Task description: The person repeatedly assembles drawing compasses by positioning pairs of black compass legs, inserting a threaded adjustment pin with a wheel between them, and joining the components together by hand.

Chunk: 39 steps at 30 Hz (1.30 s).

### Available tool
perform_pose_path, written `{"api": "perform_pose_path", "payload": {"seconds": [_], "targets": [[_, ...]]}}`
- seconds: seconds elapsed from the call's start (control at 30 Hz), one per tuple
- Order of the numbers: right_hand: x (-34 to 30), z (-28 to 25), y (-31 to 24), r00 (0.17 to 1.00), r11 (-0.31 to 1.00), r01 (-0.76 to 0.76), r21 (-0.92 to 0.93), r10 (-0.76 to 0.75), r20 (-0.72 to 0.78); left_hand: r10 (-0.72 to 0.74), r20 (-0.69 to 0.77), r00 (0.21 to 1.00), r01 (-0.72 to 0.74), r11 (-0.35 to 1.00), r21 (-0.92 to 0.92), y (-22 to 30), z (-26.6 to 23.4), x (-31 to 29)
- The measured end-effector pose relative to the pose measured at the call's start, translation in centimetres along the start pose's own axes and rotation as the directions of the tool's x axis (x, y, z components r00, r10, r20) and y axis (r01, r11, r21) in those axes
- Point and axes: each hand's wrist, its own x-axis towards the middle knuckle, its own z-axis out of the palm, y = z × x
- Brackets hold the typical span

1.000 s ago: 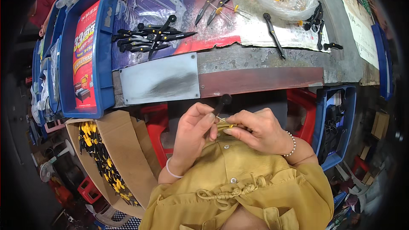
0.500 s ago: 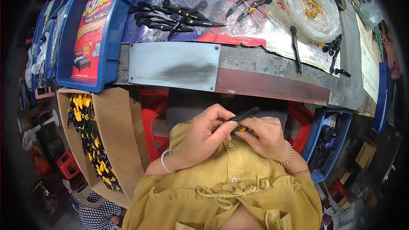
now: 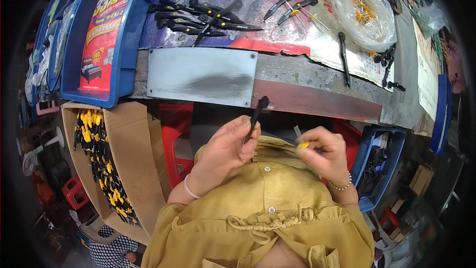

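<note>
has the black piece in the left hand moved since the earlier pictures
Yes: judged against the red-brown strip, the black piece has shifted left and up in the view, its rounded end now overlapping the strip.

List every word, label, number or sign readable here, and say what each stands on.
I won't copy the wording; print stands on these:
Red sheet in the blue tray: large characters and numbers, legible; smaller lines too small to read.
Black pieces piled on the table: tiny pale lettering, too small.
White sheet at the table's right: a few faint marks, mostly blurred.
Table covering, white part: small print, unreadable.
</note>
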Motion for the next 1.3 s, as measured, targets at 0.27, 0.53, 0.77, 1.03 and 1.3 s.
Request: {"api": "perform_pose_path", "payload": {"seconds": [0.27, 0.53, 0.77, 1.03, 1.3], "targets": [[2.2, 2.1, -2.0, 0.942, 0.942, -0.149, 0.300, 0.042, 0.334, -0.107, 0.069, 0.992, 0.121, 0.961, -0.250, -0.8, 0.0, 0.2], [2.4, 2.3, -1.2, 0.928, 0.929, -0.200, 0.312, 0.078, 0.363, -0.037, 0.092, 0.995, 0.047, 0.993, -0.111, -1.0, 0.3, 0.4], [2.8, 1.3, -1.6, 0.907, 0.965, -0.154, 0.211, 0.053, 0.419, 0.221, 0.027, 0.975, -0.217, 0.912, 0.347, -1.4, 1.2, 0.4], [1.6, 2.7, -0.8, 0.961, 0.997, 0.040, 0.073, -0.058, 0.269, 0.340, 0.024, 0.940, -0.322, 0.863, 0.390, -2.2, 0.9, 0.4], [1.1, 3.2, -1.2, 0.965, 0.987, 0.134, 0.089, -0.150, 0.215, 0.500, 0.076, 0.863, -0.458, 0.709, 0.536, -2.8, 1.8, -0.2]]}}
